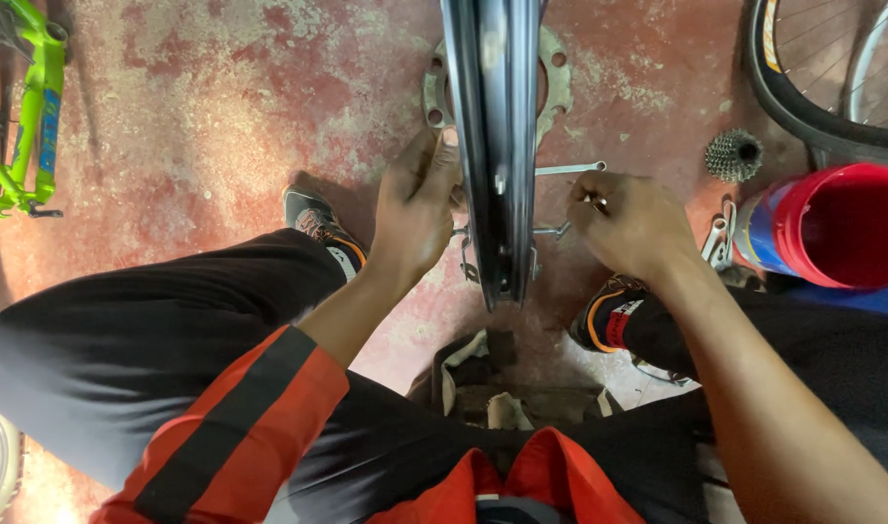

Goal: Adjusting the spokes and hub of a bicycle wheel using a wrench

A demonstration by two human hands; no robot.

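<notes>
A dark bicycle wheel rim [494, 146] stands upright on edge between my knees, seen from above. My left hand [413, 209] rests against the rim's left side, fingers curled near the hub axle. My right hand [630, 225] is closed on a thin metal spanner [570, 169] whose shaft points left toward the axle [551, 231]. A metal disc with bolt holes [558, 85] shows behind the rim.
A cassette sprocket [733, 155] lies on the worn red floor [221, 116]. A red and blue tub [832, 228] stands at right, a tyred wheel [803, 97] at top right, a green bike frame [32, 116] at left. A dirty rag [483, 383] lies by my feet.
</notes>
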